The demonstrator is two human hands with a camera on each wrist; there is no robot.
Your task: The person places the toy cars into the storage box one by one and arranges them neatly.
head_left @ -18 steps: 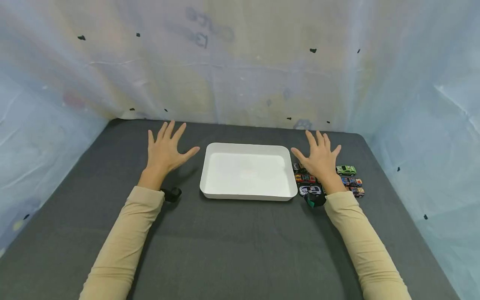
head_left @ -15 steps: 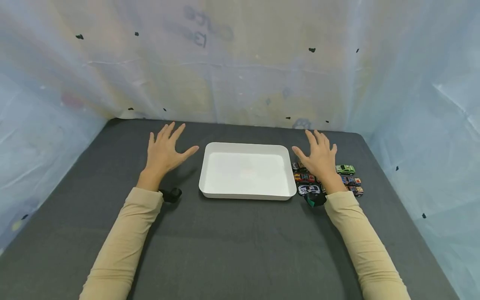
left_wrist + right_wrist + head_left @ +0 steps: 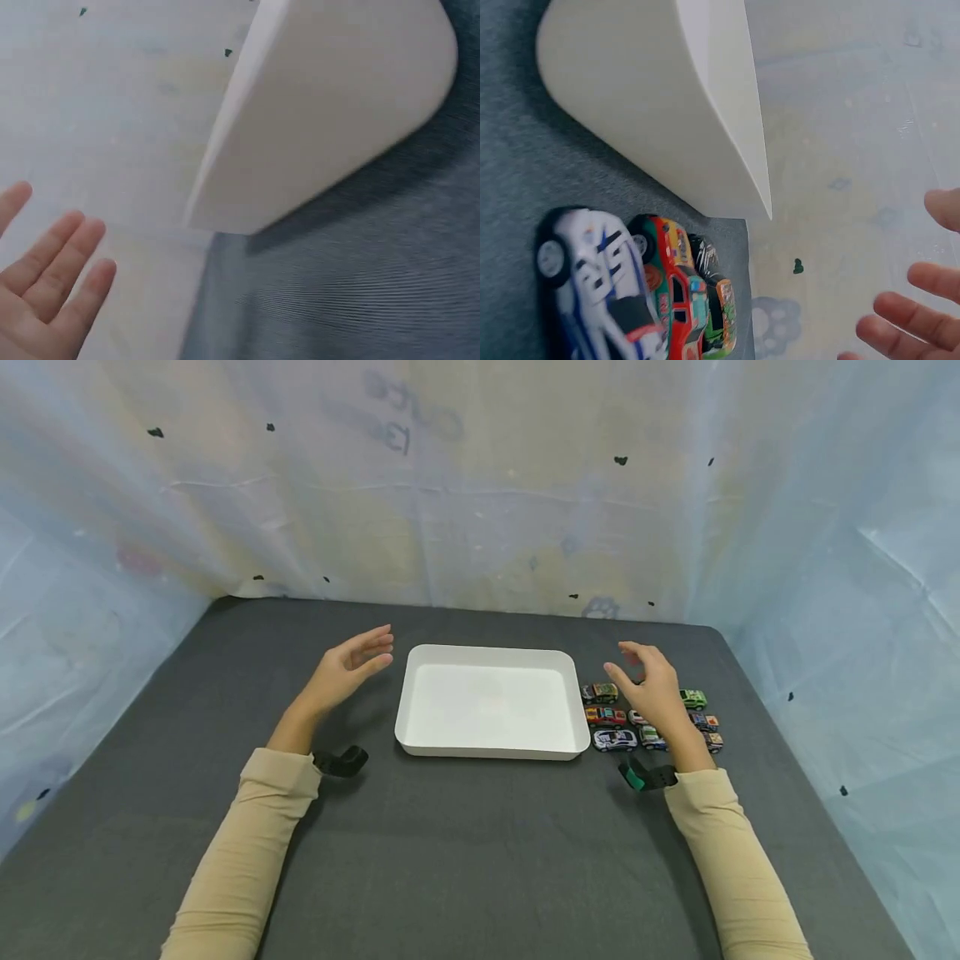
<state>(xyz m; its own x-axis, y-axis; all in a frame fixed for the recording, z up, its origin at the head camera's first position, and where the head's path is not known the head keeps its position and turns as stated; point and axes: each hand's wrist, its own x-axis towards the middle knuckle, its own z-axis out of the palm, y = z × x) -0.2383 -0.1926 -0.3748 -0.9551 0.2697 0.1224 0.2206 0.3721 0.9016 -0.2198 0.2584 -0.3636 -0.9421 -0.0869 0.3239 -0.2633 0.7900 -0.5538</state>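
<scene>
A white rectangular tray (image 3: 491,706) lies on the dark table with nothing in it. My left hand (image 3: 339,675) hovers to its left, fingers fairly straight and holding nothing; the left wrist view shows these fingers (image 3: 56,262) apart from the tray's wall (image 3: 322,120). Above several toy cars to the right of the tray is my right hand (image 3: 652,687), empty, with its fingers loosely bent. Among them are a white car (image 3: 604,285), a red car (image 3: 679,285) and a green car (image 3: 693,699). The right hand and forearm hide part of the group.
A dark grey cloth (image 3: 480,843) covers the table. Pale translucent sheeting (image 3: 480,485) with small dark specks hangs behind and at both sides. A black strap (image 3: 341,762) is on the left wrist, and another strap (image 3: 647,775) on the right.
Both hands have turned from palms down with spread fingers to a more sideways pose, fingers closer together. The right hand has shifted slightly right and nearer, uncovering more cars. The tray stays put.
</scene>
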